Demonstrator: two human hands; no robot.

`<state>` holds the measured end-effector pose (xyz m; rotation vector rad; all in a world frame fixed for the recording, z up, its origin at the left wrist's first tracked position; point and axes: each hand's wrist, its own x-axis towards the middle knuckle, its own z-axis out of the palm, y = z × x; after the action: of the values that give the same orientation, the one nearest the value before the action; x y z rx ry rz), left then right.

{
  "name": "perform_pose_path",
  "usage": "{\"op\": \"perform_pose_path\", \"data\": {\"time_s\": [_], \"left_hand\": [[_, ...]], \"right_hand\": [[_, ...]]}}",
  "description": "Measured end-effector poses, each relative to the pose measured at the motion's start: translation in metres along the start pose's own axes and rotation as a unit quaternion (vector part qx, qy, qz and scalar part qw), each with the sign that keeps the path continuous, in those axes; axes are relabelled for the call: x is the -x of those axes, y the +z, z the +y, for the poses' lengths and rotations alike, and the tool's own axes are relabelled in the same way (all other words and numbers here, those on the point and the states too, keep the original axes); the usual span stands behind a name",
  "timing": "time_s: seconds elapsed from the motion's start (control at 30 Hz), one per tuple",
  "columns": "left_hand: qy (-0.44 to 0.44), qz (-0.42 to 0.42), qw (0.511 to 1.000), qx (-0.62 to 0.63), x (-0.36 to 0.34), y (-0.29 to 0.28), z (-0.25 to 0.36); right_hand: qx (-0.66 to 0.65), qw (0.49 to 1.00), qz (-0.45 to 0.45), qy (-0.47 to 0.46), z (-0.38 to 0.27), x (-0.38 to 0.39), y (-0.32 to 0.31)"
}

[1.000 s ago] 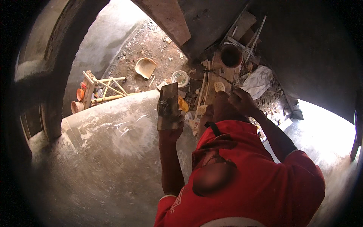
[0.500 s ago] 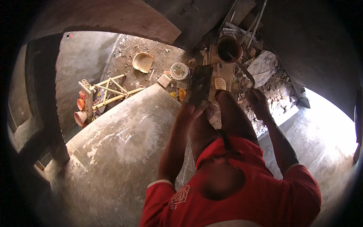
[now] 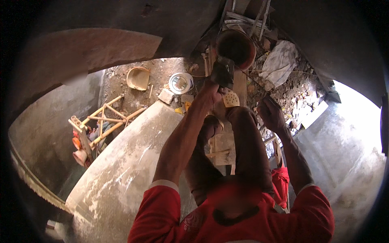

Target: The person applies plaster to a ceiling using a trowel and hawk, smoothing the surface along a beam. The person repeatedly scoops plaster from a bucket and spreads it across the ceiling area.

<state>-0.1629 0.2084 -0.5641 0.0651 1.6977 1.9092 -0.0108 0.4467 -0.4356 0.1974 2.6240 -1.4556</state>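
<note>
My left hand (image 3: 213, 96) is closed on the near end of a dark flat board (image 3: 223, 73), like a plasterer's float or hawk. The board's far end overlaps the near rim of a round brown bucket (image 3: 254, 52), whose inside is dark. On the right, my right hand (image 3: 271, 114) is closed round a long thin dark tool (image 3: 253, 81) that slants up toward the bucket. Its working end is too dark to make out. Below the bucket are a wooden plank (image 3: 240, 84) and a pale perforated sandal (image 3: 231, 98) by my foot.
A bamboo frame (image 3: 107, 119) leans at the left near orange containers. Beyond are a tan scoop-shaped tub (image 3: 138, 78), a white pail (image 3: 180, 83) and a block (image 3: 166, 96). Rubble (image 3: 298, 97) and a pale sack (image 3: 279, 62) lie right. Grey walls (image 3: 133, 162) rise on both sides.
My left hand has carried the board forward and right to the bucket's rim, and the board now looks narrower. The tool in my right hand has swung lower. The whole view has shifted.
</note>
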Motion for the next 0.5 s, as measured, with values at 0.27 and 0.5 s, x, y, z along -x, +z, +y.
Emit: {"op": "perform_pose_path", "data": {"time_s": [0.27, 0.5], "left_hand": [[-0.388, 0.142, 0.867, 0.277, -0.096, 0.011, -0.072], [-0.359, 0.131, 0.883, 0.271, -0.125, 0.010, -0.114]], "right_hand": [[0.007, 0.998, 0.014, -0.062, 0.121, -0.033, 0.071], [0.092, 0.987, 0.031, -0.126, 0.229, -0.071, 0.127]]}}
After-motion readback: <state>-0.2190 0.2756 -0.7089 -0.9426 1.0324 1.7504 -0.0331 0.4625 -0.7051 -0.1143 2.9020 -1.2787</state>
